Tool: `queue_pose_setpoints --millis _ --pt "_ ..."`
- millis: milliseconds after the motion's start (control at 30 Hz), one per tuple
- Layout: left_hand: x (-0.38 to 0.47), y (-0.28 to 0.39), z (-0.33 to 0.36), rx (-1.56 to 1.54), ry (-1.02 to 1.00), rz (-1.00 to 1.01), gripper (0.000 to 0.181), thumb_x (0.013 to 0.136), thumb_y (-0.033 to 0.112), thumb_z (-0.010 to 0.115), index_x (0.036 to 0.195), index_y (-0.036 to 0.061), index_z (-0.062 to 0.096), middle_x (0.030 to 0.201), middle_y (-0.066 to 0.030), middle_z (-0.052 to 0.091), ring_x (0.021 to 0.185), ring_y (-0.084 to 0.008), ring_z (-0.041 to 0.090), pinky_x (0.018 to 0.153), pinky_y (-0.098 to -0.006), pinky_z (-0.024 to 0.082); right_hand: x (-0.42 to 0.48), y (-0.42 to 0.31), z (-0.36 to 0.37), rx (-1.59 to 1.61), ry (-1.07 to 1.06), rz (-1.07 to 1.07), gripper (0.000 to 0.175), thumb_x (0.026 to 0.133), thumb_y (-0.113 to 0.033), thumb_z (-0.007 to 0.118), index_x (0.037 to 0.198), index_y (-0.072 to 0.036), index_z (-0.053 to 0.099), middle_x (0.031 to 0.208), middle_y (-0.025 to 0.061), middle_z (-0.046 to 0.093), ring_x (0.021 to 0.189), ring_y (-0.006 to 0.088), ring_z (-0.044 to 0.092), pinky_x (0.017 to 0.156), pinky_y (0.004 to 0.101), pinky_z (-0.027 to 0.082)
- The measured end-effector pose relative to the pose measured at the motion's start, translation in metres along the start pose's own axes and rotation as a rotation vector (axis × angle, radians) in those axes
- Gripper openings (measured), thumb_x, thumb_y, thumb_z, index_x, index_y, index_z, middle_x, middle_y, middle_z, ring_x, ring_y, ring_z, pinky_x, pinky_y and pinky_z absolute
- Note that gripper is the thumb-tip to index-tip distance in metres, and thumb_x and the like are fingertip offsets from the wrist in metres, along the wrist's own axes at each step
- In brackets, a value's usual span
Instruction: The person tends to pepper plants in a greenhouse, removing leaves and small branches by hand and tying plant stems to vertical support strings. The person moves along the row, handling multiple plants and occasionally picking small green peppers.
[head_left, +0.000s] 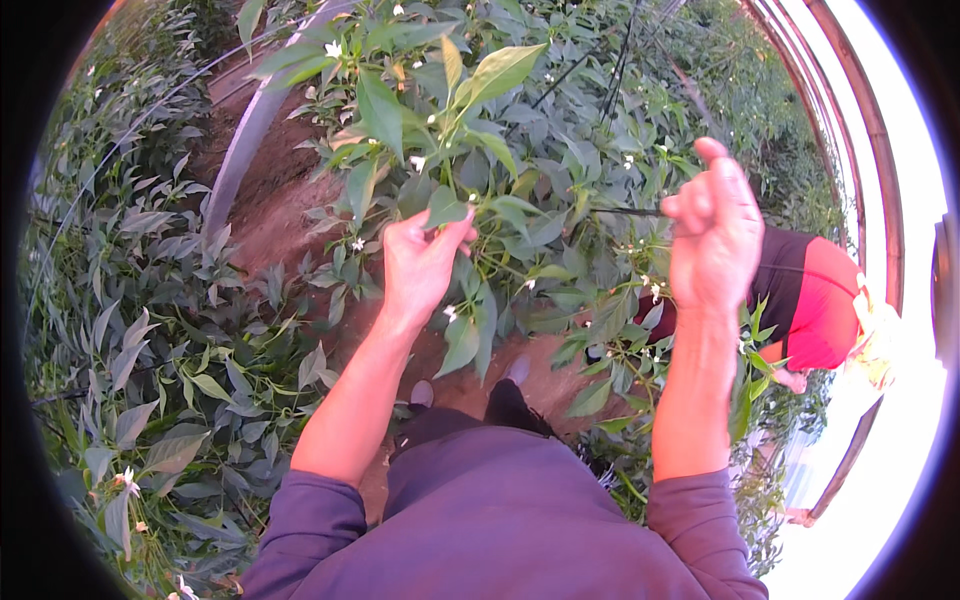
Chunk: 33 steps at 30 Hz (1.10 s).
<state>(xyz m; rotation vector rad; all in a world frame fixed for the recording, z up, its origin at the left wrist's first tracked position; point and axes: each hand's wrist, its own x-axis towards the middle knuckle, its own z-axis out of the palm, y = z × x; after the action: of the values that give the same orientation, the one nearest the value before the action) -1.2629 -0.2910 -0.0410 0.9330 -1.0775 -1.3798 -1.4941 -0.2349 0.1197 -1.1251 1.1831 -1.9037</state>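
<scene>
My left hand is at a leafy pepper plant stem, thumb and fingers pinched together beside a small leaf; the gripped part is mostly hidden by the fingers and the leaf. Small white flowers dot the plant around and above that hand. To the right, my right hand is raised over the foliage with its fingers curled. A thin dark line runs through the plants up to its fingers; whether the hand holds it cannot be told.
Dense pepper plants grow on the left, bare soil between rows. A pale curved pole rises at upper left. At right, a co-worker in red and black bends among the plants, near curved greenhouse frame poles. My shoes stand on soil.
</scene>
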Motion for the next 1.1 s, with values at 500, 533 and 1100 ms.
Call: queue_pose_setpoints --millis 500,533,1100 --pt "0.027 -0.005 -0.003 0.031 -0.056 -0.014 0.021 0.100 0.018 0.072 0.109 0.0003 0.078 0.081 -0.0002 0.072 0.068 -0.0055 0.060 0.061 -0.0210 0.046 -0.132 -0.136 0.005 0.110 -0.595 -0.195 0.027 0.102 -0.014 0.059 0.119 0.005 0.065 0.071 0.0006 0.058 0.060 0.0124 0.053 0.054 0.0266 0.043" --pt "0.028 -0.006 -0.003 0.005 -0.058 -0.018 0.021 0.100 0.018 0.072 0.108 0.0000 0.078 0.080 -0.0004 0.072 0.067 -0.0055 0.060 0.061 -0.0213 0.046 -0.142 -0.132 0.008 0.006 -0.669 -0.128 0.025 0.100 -0.014 0.061 0.116 0.005 0.067 0.072 0.0019 0.061 0.061 0.0139 0.056 0.054 0.0272 0.045" --pt "0.013 -0.008 -0.029 -0.043 0.025 -0.005 0.019 0.099 0.015 0.073 0.101 -0.0026 0.078 0.082 -0.0044 0.073 0.068 -0.0087 0.061 0.064 -0.0248 0.049 -0.294 -0.108 -0.150 -1.393 -0.085 0.187 0.030 0.102 -0.017 0.056 0.107 0.008 0.072 0.057 0.0038 0.059 0.051 0.0143 0.055 0.057 0.0296 0.045"
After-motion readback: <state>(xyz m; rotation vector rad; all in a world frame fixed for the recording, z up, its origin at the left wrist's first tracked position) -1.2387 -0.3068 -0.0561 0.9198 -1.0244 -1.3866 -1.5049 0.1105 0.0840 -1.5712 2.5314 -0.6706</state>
